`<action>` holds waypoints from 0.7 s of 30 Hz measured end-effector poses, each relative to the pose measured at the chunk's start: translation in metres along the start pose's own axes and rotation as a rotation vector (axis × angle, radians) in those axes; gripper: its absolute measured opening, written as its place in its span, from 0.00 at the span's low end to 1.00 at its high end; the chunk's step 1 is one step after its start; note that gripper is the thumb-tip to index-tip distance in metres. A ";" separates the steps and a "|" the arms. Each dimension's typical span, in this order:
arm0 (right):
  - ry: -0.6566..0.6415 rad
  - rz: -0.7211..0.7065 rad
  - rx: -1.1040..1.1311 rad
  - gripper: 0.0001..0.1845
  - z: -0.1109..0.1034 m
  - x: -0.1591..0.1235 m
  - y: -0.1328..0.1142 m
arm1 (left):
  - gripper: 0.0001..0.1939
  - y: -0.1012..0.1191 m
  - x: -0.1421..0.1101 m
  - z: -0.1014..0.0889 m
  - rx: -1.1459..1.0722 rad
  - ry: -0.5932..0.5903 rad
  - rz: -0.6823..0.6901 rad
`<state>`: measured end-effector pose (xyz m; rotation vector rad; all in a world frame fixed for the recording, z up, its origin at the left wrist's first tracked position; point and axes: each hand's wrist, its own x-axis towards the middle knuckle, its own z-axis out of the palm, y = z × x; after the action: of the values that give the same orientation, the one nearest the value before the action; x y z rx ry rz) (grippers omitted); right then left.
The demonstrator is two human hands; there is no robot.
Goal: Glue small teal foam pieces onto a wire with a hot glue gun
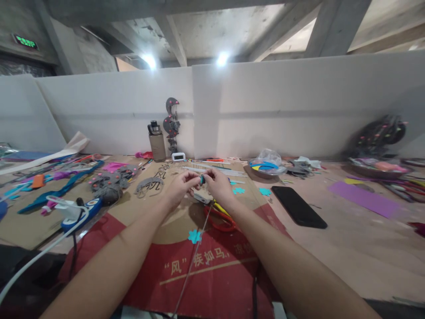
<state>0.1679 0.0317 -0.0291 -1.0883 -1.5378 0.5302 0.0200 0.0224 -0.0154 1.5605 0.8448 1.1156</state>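
My left hand point(182, 188) and my right hand point(217, 185) meet above the cardboard, fingertips pinched together. Between them is a small dark teal piece point(202, 179), too small to make out fully; both hands seem to grip it. A thin grey cord point(191, 271) runs from below the hands toward the front edge. Just beneath the right hand lie red-handled scissors point(222, 227), with a yellow-handled tool point(221, 209) beside them. A turquoise flower-shaped cutout point(194, 236) rests nearer to me on the red print. Similar cutouts point(238, 191) sit right of the hands.
A black phone point(299, 207) lies to the right, beyond it a purple sheet point(364, 198). At the back stand a bottle point(157, 144), a small digital clock point(178, 157) and a bowl point(265, 172). Left are grey yarn pieces point(111, 184) and a power strip point(81, 215) with a white cable.
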 end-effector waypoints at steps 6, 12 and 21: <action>-0.108 -0.290 -0.228 0.06 -0.007 -0.005 -0.013 | 0.20 0.001 0.005 -0.018 0.065 0.000 -0.114; -0.199 -0.356 -0.257 0.08 -0.008 -0.009 -0.018 | 0.19 0.005 0.003 -0.026 0.104 -0.148 -0.198; -0.168 -0.281 -0.305 0.06 -0.007 -0.008 -0.011 | 0.15 -0.001 0.007 -0.024 -0.064 -0.005 -0.255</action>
<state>0.1702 0.0182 -0.0229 -1.0497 -1.9290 0.2006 -0.0002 0.0369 -0.0129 1.3590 0.9654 0.9447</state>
